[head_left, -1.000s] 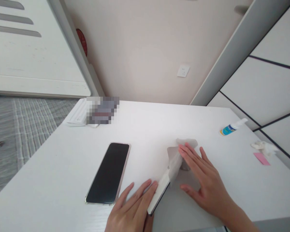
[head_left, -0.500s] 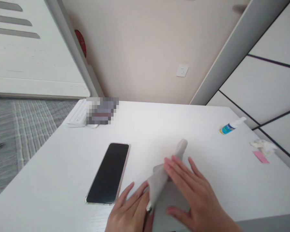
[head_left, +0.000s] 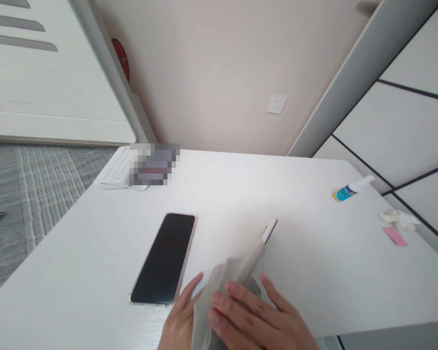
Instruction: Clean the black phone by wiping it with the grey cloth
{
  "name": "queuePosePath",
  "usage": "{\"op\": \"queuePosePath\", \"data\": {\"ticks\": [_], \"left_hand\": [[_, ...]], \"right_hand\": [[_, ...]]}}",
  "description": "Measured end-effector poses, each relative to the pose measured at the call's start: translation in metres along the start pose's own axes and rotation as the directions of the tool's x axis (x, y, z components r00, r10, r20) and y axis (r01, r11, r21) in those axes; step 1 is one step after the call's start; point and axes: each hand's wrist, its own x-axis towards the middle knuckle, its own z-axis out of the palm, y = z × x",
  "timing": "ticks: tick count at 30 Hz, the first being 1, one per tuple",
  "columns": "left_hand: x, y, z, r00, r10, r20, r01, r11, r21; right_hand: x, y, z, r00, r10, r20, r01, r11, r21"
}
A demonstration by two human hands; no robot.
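Observation:
A soft grey cloth (head_left: 213, 296) drapes over a slim, flat object (head_left: 271, 230). Only the object's pale tip with a dark edge sticks out beyond the cloth, slanting up to the right; its kind is not clear. My left hand (head_left: 180, 318) steadies it from the left side, one finger stretched out and the others hidden behind the cloth. Across the cloth from the right lies my right hand (head_left: 257, 318), its fingers bent over the fabric and pressing it against the object. Left of my hands, a black-screened phone (head_left: 164, 260) in a clear case lies face up.
On the white table (head_left: 241, 189), a small spray bottle (head_left: 350, 189) lies at the right, near a crumpled tissue (head_left: 399, 221) and a pink slip (head_left: 394, 236). White folded packets (head_left: 115, 170) and a blurred-out item (head_left: 155, 165) are at the far left corner.
My right hand has slid down toward me along the object, drawing the cloth with it. The object's tip, covered before, now shows. The phone has stayed put.

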Motion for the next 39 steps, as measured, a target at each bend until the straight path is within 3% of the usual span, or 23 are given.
{"op": "queuePosePath", "data": {"ticks": [3, 6, 9, 12, 15, 17, 19, 21, 25, 29, 32, 36, 39], "left_hand": [[0.005, 0.008, 0.003, 1.000, -0.011, -0.011, 0.011, 1.000, 0.012], [0.016, 0.017, 0.002, 0.999, 0.015, 0.029, -0.016, 0.998, 0.054], [0.023, 0.019, -0.002, 0.999, 0.032, 0.043, -0.035, 0.997, 0.074], [0.022, 0.016, -0.005, 0.998, 0.033, 0.046, -0.037, 0.996, 0.075], [0.017, 0.012, -0.005, 0.998, 0.052, 0.033, -0.054, 0.998, 0.045], [0.014, 0.009, -0.004, 0.998, 0.062, 0.027, -0.063, 0.998, 0.027], [0.013, 0.009, -0.003, 0.997, 0.070, 0.035, -0.071, 0.997, 0.022], [0.014, 0.011, -0.002, 0.998, 0.054, 0.026, -0.055, 0.997, 0.045], [0.020, 0.019, 0.000, 1.000, 0.013, -0.001, -0.012, 0.996, 0.084], [0.022, 0.028, -0.002, 0.998, -0.061, 0.012, 0.060, 0.997, 0.040], [0.020, 0.032, -0.004, 0.993, -0.110, 0.049, 0.109, 0.994, 0.024], [0.018, 0.028, -0.005, 0.994, -0.082, 0.068, 0.083, 0.996, -0.017], [0.017, 0.027, -0.005, 0.995, -0.072, 0.071, 0.074, 0.997, -0.027]], "right_hand": [[-0.008, 0.026, -0.003, 0.985, 0.150, 0.089, -0.157, 0.985, 0.072], [-0.019, 0.058, -0.005, 0.922, 0.367, 0.125, -0.377, 0.924, 0.067], [-0.022, 0.066, -0.005, 0.888, 0.445, 0.116, -0.452, 0.891, 0.040], [-0.015, 0.045, -0.004, 0.924, 0.365, 0.116, -0.372, 0.927, 0.046], [-0.006, 0.015, -0.004, 0.987, 0.148, 0.061, -0.150, 0.988, 0.044], [-0.002, 0.003, -0.005, 0.998, 0.057, 0.033, -0.058, 0.998, 0.018], [-0.001, 0.003, -0.005, 0.997, 0.071, 0.029, -0.071, 0.997, 0.022], [-0.004, 0.014, -0.006, 0.983, 0.169, 0.066, -0.173, 0.984, 0.049], [-0.015, 0.055, -0.005, 0.903, 0.407, 0.141, -0.416, 0.908, 0.042], [-0.019, 0.069, -0.005, 0.866, 0.483, 0.127, -0.493, 0.869, 0.052], [-0.012, 0.044, -0.008, 0.892, 0.425, 0.152, -0.442, 0.891, 0.101], [-0.001, 0.005, -0.018, 0.966, 0.180, 0.187, -0.218, 0.953, 0.209], [-0.001, 0.008, -0.020, 0.963, 0.174, 0.204, -0.217, 0.952, 0.215]]}}
